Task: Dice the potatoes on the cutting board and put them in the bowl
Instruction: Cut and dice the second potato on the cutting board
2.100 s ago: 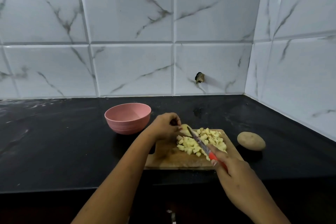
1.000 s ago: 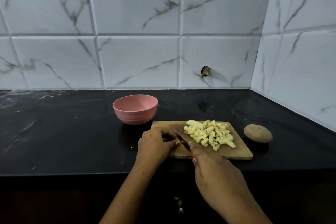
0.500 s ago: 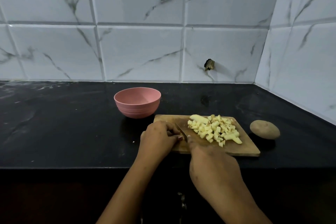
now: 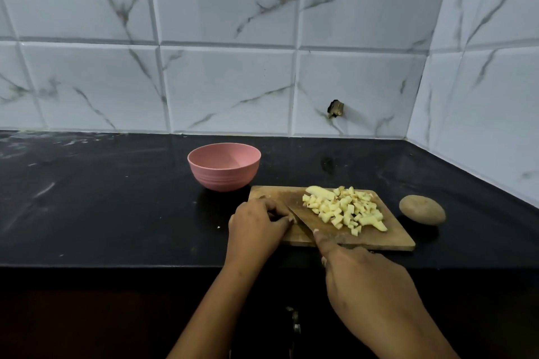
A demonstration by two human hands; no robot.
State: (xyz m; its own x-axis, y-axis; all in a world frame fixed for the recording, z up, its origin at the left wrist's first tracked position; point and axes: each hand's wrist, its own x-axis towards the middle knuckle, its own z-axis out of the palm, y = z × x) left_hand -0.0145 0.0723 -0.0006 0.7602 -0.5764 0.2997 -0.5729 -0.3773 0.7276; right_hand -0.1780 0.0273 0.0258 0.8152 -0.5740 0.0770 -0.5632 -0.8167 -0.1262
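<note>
A pile of diced potato [image 4: 344,210] lies on the wooden cutting board [image 4: 393,234], with one longer uncut piece [image 4: 320,192] at its far edge. My right hand [image 4: 367,285] grips the knife [image 4: 302,220]; its handle is hidden under my hand, and the blade lies low over the board just left of the pile. My left hand [image 4: 256,227] rests on the board's left end with curled fingers, fingertips at the blade. Whether it holds anything is hidden. The pink bowl [image 4: 224,178] stands behind the board's left corner and looks empty.
A whole unpeeled potato [image 4: 422,210] sits on the black counter [image 4: 102,213] right of the board. Tiled walls [image 4: 227,90] close the back and the right side. The counter's front edge runs just below the board.
Both hands have drawn back from the potato pile to the board's left end. The knife came away from the pile and now lies beside my left fingertips. The view has shifted slightly.
</note>
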